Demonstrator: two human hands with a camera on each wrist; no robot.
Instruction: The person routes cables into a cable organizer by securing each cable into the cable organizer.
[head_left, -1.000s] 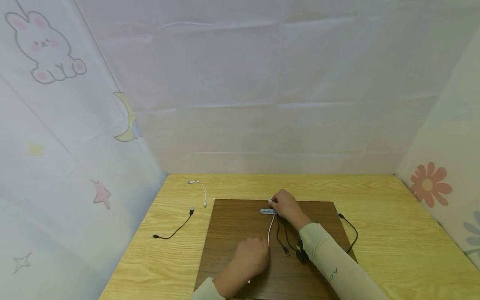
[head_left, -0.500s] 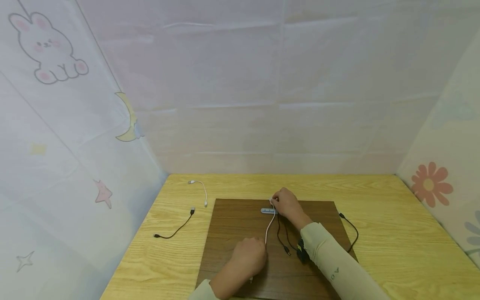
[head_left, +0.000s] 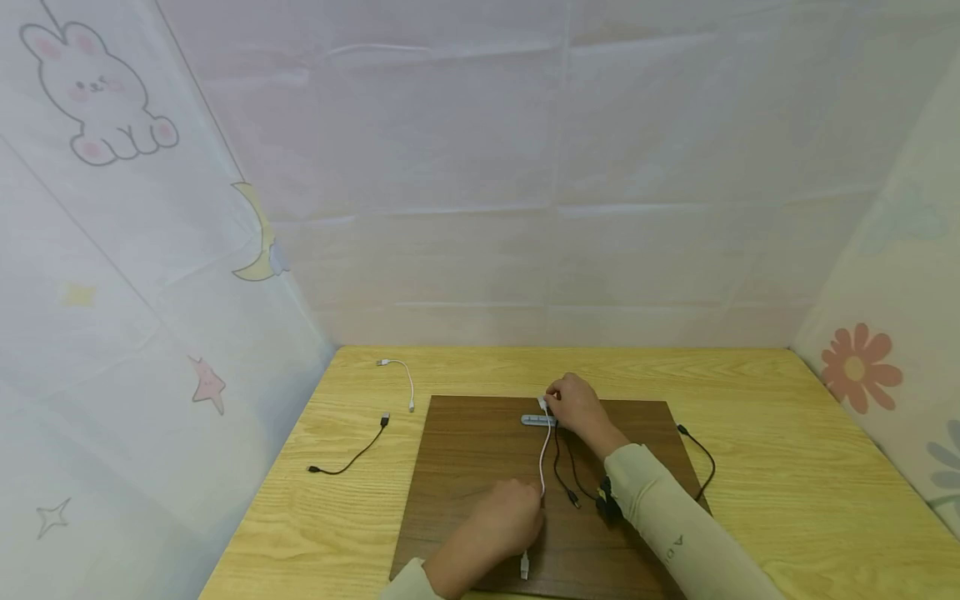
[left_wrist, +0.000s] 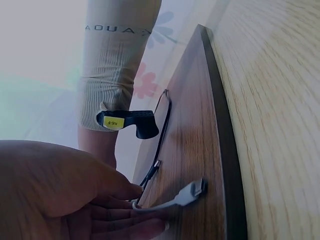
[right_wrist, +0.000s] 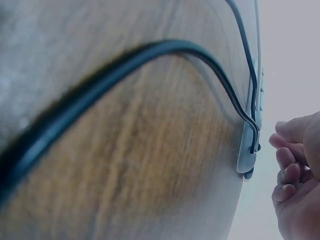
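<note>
White cable (head_left: 542, 471), one: strung lengthwise above the dark board (head_left: 450, 467), its near plug (head_left: 525, 568) by the board's near edge.
Left hand (head_left: 502, 517), near half of board: thumb and fingers closed together, pinching the white cable short of that plug.
Black cables, two: running nearward from the clip (head_left: 534, 421), which sits near the board's far edge.
Loose black cable (head_left: 352, 461), one: on the bench (head_left: 787, 500), off the board's left edge.
Right hand (head_left: 579, 406), board's far edge: fingertips together on the white cable's far end, remaining fingers curled.
Step, as judged: fitting the white cable to the clip; seating unclear. Next move calls for aligning it with a slot, then pressing.
</note>
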